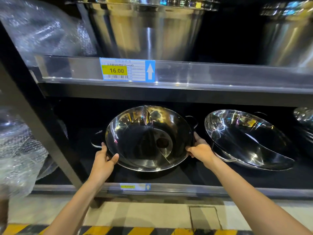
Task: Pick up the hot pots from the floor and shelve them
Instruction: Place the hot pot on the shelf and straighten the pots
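Observation:
A shiny steel hot pot point(145, 131) with a curved divider and two dark side handles is tilted toward me inside the bottom shelf point(169, 189). My left hand point(104, 160) grips its lower left rim, thumb over the edge. On the pot's right rim my right hand point(199, 148) holds on just below the right handle. A second divided hot pot point(245, 138) leans on the same shelf immediately to the right. The edge of a third pot point(304, 116) shows at the far right.
Large steel stock pots point(147, 31) stand on the upper shelf behind a price label point(127, 70) reading 16.00. Bubble-wrapped goods point(18, 150) fill the bay to the left of a dark upright post point(42, 126). Yellow-black floor tape point(135, 231) runs below.

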{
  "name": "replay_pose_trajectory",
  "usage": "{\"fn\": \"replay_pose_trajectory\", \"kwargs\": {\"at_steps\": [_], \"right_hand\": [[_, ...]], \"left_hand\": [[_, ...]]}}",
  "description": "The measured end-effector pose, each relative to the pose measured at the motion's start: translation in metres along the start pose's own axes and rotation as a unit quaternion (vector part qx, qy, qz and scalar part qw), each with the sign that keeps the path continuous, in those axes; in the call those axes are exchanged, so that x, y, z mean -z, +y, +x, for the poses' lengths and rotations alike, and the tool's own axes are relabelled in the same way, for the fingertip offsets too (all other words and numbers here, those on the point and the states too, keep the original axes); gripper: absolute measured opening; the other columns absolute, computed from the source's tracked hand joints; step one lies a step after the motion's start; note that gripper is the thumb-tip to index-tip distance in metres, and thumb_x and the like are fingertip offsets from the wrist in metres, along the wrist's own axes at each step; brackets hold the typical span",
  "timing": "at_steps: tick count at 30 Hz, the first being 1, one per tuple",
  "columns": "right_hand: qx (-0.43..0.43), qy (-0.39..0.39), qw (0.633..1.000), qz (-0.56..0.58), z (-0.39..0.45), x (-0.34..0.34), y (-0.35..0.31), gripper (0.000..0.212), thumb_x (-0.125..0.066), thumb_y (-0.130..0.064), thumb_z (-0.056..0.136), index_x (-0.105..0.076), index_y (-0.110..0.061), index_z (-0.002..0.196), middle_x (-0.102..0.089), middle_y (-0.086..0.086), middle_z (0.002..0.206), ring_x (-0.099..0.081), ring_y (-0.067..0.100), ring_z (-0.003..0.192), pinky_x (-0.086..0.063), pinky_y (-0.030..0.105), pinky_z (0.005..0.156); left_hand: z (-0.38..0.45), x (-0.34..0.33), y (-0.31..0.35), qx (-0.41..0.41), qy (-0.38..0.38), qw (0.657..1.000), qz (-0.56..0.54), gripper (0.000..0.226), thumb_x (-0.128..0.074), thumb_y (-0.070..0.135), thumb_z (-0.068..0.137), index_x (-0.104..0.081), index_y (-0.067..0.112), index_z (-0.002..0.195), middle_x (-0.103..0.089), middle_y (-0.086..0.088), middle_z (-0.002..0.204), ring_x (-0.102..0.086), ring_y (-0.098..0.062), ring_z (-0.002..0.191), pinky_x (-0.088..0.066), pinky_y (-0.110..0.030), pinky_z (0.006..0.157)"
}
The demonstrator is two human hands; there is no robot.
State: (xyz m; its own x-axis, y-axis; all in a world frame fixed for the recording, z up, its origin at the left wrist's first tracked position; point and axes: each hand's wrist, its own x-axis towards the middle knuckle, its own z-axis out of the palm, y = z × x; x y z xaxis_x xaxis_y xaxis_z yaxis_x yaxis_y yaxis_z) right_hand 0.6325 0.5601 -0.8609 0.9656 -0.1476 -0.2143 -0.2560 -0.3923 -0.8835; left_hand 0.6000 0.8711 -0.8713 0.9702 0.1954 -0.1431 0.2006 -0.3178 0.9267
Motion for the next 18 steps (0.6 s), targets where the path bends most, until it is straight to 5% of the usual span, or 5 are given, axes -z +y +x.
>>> {"fn": "replay_pose_trajectory", "kwargs": {"at_steps": [3, 7, 11, 13, 18], "right_hand": [[-0.009, -0.024, 1.000, 0.007, -0.004, -0.004, 0.000, 0.090, -0.063, -0.002, 0.084, -0.002, -0.018, 0.148, -0.063, 0.018, 0.100, -0.055, 0.014, 0.069, -0.049, 0.025, 0.061], [0.000, -0.080, 0.997, -0.007, -0.012, -0.002, 0.002, 0.101, -0.069, -0.014, 0.082, 0.008, -0.014, 0.147, -0.069, 0.022, 0.093, -0.056, 0.014, 0.065, -0.051, 0.025, 0.065], [0.013, -0.115, 0.992, -0.046, -0.010, 0.005, 0.000, 0.098, -0.074, -0.023, 0.077, -0.009, 0.001, 0.145, -0.064, 0.003, 0.092, -0.060, 0.023, 0.073, -0.053, 0.029, 0.074], [0.015, -0.127, 0.991, -0.051, -0.010, 0.006, -0.001, 0.107, -0.075, -0.021, 0.076, 0.004, -0.005, 0.147, -0.069, 0.016, 0.095, -0.060, 0.019, 0.073, -0.051, 0.025, 0.070], [0.014, -0.124, 0.991, -0.051, -0.004, 0.003, -0.003, 0.114, -0.075, -0.019, 0.076, 0.016, -0.013, 0.145, -0.070, 0.006, 0.088, -0.059, 0.010, 0.065, -0.051, 0.020, 0.072]], "left_hand": [[0.012, 0.009, 0.002, -0.001, -0.015, 1.000, -0.022, 0.069, -0.052, 0.009, 0.091, -0.011, 0.014, 0.147, -0.049, 0.014, 0.106, -0.054, -0.009, 0.098, -0.033, -0.032, 0.107], [0.025, 0.028, 0.005, 0.009, -0.052, 0.999, 0.002, 0.072, -0.056, 0.014, 0.089, -0.013, 0.013, 0.146, -0.060, -0.010, 0.105, -0.057, -0.025, 0.112, -0.033, -0.035, 0.111], [0.021, 0.035, 0.000, -0.022, -0.101, 0.984, 0.143, 0.081, -0.072, 0.030, 0.076, -0.030, 0.010, 0.142, -0.042, -0.009, 0.129, -0.052, -0.020, 0.108, -0.038, -0.027, 0.097], [0.022, 0.035, 0.001, -0.027, -0.098, 0.981, 0.163, 0.082, -0.075, 0.030, 0.072, -0.034, 0.010, 0.140, -0.029, -0.010, 0.147, -0.045, -0.023, 0.123, -0.038, -0.032, 0.106], [0.029, 0.031, 0.012, -0.014, -0.089, 0.987, 0.132, 0.094, -0.074, 0.022, 0.075, -0.014, 0.008, 0.145, -0.036, -0.014, 0.144, -0.043, -0.015, 0.110, -0.036, -0.034, 0.104]]}}
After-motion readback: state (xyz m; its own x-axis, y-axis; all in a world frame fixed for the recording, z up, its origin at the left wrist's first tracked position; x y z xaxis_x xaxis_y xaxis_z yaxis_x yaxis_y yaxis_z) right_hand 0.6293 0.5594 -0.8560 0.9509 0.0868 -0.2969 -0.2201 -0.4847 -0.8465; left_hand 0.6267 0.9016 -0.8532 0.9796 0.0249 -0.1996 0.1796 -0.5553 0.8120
